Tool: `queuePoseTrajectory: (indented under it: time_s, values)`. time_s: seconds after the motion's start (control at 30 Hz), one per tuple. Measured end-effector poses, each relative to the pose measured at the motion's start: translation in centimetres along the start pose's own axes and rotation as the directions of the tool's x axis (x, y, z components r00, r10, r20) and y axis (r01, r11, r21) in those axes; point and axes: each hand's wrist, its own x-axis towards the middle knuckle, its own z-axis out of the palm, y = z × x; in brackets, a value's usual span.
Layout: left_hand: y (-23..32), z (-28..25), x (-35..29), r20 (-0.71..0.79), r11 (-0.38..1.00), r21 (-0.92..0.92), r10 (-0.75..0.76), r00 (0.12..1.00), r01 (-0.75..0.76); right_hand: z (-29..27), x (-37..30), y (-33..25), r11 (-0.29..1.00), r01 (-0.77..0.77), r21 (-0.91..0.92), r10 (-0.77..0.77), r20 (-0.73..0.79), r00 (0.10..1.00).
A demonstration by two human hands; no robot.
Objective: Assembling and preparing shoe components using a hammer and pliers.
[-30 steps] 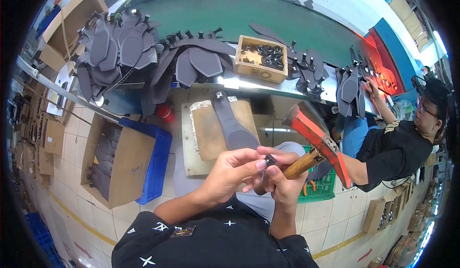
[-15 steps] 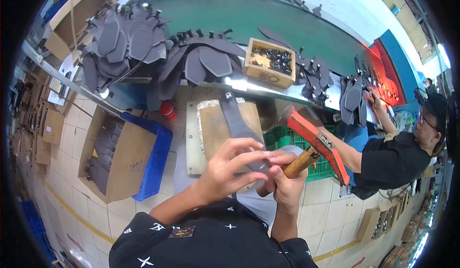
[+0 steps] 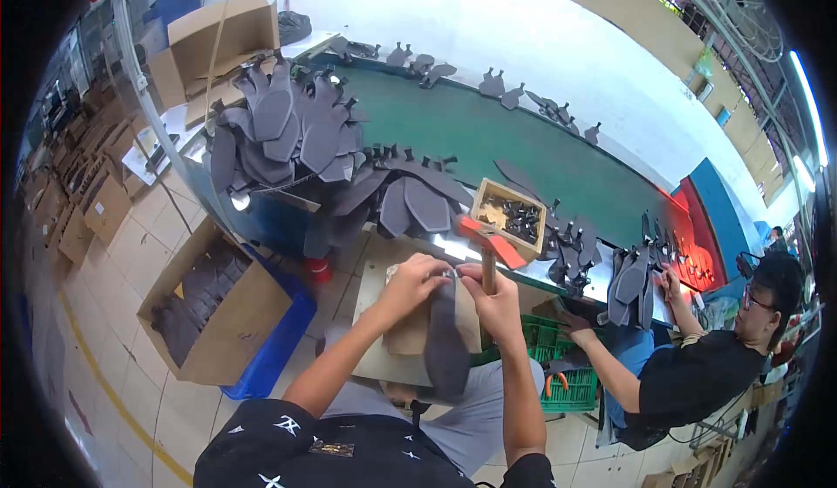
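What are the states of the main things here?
Left hand: pinching the dark piece at its narrow end
Right hand: closed on the hammer by its handle
Hammer: held, head up
Dark piece: held, wide end blurred
Wooden box: open, small black parts inside
Floor cardboard box: open, dark pieces inside
Green crate: open-topped, partly hidden
Upper-right lamp: lit

No txt legible. Patch on wearer's blk shirt: print too sm. to read; white mark nearby looks letter-like, unclear.
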Motion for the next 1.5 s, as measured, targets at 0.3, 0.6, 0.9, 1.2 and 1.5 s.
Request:
queuePoseTrajectory:
  time_s: [0.3, 0.6, 0.9, 1.2, 1.5]
  values:
    - [-0.7, 0.1, -2.0, 0.045, 0.994, -0.086, -0.062, 0.997, 0.065, 1.4, 0.1, 2.5, 0.974, 0.147, -0.172, -0.137, 0.069, 0.988]
    - [0.0, -0.3, -1.8, 0.046, 0.993, -0.104, -0.056, 0.997, 0.06, 1.5, 0.0, 0.5, 0.931, 0.261, -0.255, -0.232, 0.135, 0.963]
    - [-0.8, -0.3, -1.9, 0.112, 0.926, -0.256, -0.256, 0.96, 0.277, 1.0, -4.1, -2.0, 0.996, -0.083, 0.014, 0.084, -0.073, 0.994]
    - [0.0, -0.6, -1.2, 0.182, 0.863, -0.381, -0.283, 0.942, 0.333, 0.8, -8.8, -5.7, 0.885, 0.086, -0.457, -0.131, -0.068, 0.989]
    - [-0.2, -0.5, -1.7, 0.193, 0.859, -0.382, -0.285, 0.939, 0.339, 0.9, -8.3, -5.3, 0.912, 0.037, -0.408, -0.059, -0.042, 0.997]
